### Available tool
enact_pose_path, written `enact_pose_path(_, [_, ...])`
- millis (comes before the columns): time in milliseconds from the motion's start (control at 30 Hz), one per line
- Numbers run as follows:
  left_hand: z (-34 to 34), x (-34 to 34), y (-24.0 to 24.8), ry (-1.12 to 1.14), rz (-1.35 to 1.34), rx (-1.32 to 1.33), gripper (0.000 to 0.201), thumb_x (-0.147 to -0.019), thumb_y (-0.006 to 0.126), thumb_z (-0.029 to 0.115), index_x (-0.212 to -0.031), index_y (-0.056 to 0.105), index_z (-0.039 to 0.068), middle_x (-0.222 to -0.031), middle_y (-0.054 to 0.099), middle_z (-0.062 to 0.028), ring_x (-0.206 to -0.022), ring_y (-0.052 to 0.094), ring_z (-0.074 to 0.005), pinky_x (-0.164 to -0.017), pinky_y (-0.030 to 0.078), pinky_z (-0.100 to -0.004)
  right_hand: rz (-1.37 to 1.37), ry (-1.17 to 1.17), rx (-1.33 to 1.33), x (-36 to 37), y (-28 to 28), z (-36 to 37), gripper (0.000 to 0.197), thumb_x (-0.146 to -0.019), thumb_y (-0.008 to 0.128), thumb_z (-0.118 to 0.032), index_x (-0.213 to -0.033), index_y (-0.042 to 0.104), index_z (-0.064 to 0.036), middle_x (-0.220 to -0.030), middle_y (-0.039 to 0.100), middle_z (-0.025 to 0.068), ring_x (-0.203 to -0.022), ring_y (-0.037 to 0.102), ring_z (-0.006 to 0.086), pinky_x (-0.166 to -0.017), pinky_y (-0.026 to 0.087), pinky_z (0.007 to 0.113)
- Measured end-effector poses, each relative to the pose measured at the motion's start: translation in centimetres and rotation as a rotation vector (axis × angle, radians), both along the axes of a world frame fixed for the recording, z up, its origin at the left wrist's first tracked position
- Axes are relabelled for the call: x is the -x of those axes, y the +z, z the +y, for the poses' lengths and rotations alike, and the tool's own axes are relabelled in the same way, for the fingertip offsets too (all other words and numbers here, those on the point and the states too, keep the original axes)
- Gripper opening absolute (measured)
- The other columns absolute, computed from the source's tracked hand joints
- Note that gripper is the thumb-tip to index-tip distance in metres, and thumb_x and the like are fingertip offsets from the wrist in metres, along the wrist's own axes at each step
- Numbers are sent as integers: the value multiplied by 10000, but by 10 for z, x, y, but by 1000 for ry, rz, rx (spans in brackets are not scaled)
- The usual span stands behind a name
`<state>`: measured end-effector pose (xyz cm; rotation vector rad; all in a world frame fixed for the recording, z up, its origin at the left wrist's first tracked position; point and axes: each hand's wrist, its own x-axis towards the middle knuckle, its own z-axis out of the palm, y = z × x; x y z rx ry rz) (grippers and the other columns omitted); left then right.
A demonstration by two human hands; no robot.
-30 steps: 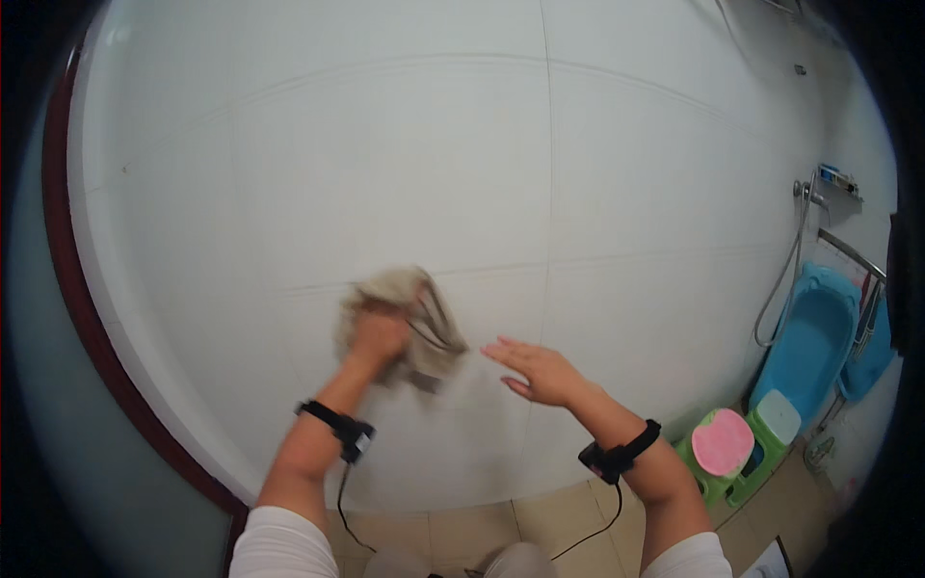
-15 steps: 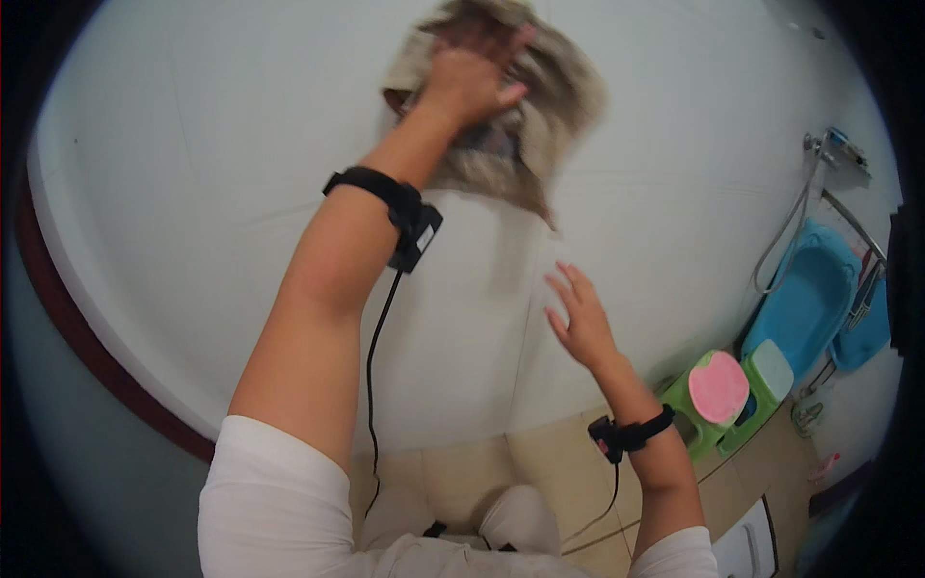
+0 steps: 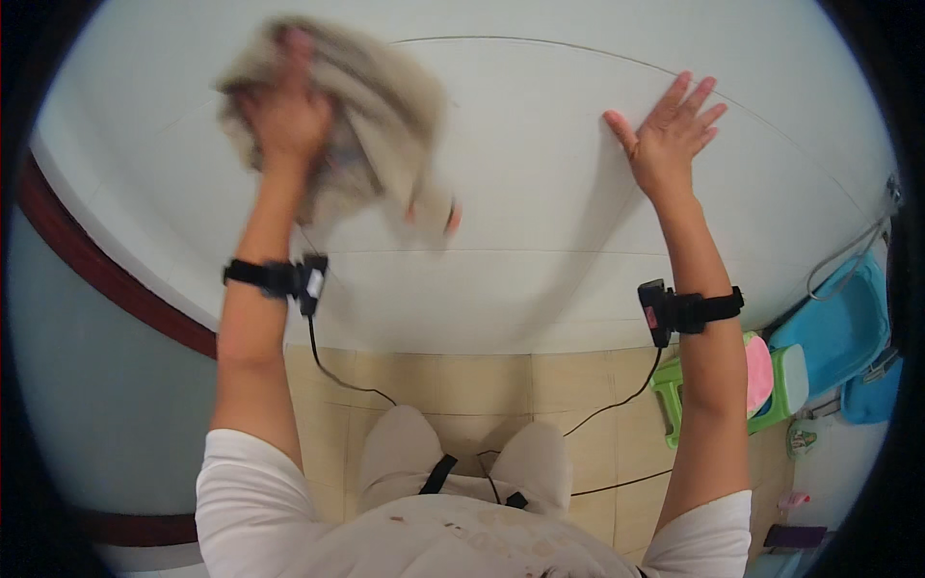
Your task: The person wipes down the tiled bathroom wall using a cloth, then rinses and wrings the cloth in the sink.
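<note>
A bunched beige cloth (image 3: 390,116) lies against the white tiled wall (image 3: 520,164) at the upper left. My left hand (image 3: 289,120) presses it to the wall, its fingers stretched over the fabric, some lost in blur and folds. One corner of the cloth with an orange-red patch hangs loose at its lower right. My right hand (image 3: 668,154) is open at the upper right, fingers spread, its palm toward the wall; whether it touches the surface I cannot tell. Each forearm wears a black strap with a small wired box.
Blue basins (image 3: 840,318) lean at the right, beside a green stool (image 3: 672,405) and a pink round lid or seat (image 3: 758,374). Black cables hang from my wrists past my knees. A dark red door frame (image 3: 106,265) curves along the left. Beige floor tiles (image 3: 482,380) lie below.
My left hand and the cloth have moved left along the wall. My right hand has risen and shifted right, its fingers now spread near the wall.
</note>
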<state>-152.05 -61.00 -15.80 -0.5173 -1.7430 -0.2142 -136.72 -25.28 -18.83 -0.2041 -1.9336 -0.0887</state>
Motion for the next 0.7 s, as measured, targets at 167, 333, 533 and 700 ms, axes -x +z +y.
enact_pose_path(167, [-8, 39, 52, 74, 427, -86, 559, -788, 437, 326, -1263, 308, 61, -1355, 220, -134, -1236, 205, -335, -954, 163, -543, -12, -76, -85, 18, -5, 4, 1067, -669, 491, -651, -1310, -155, -93, -1337, -193, 236, -1161, -99, 570, -880, 62, 672])
enact_pose_path(333, [98, 16, -125, -298, -303, 254, 519, -819, 353, 302, -1267, 279, 49, -1315, 265, -161, -1213, 217, -339, -1030, 88, -449, -20, -64, -48, 16, 3, 3, 1059, -675, 486, -649, -1311, -150, -90, -1338, -189, 235, -1164, -92, 568, -881, 67, 671])
enact_pose_path(533, [104, -62, -75, -1075, -1022, 341, 448, -799, 471, 281, -1191, 406, 75, -1199, 434, -97, -1108, 413, -238, -917, 336, -331, -48, -118, -73, 19, -11, 13, 1058, -671, 482, -655, -1316, -115, -66, -1339, -174, 243, -1159, -57, 581, -879, 110, 668])
enact_pose_path(700, [115, -33, 24, -521, 127, 300, 410, -750, 528, 221, -1140, 478, 107, -1086, 529, -88, -1011, 483, -276, -865, 372, -364, 2, -134, -102, 19, -12, 16, 1063, -654, 487, -665, -1321, -50, -37, -1328, -78, 313, -1152, -8, 594, -869, 147, 668])
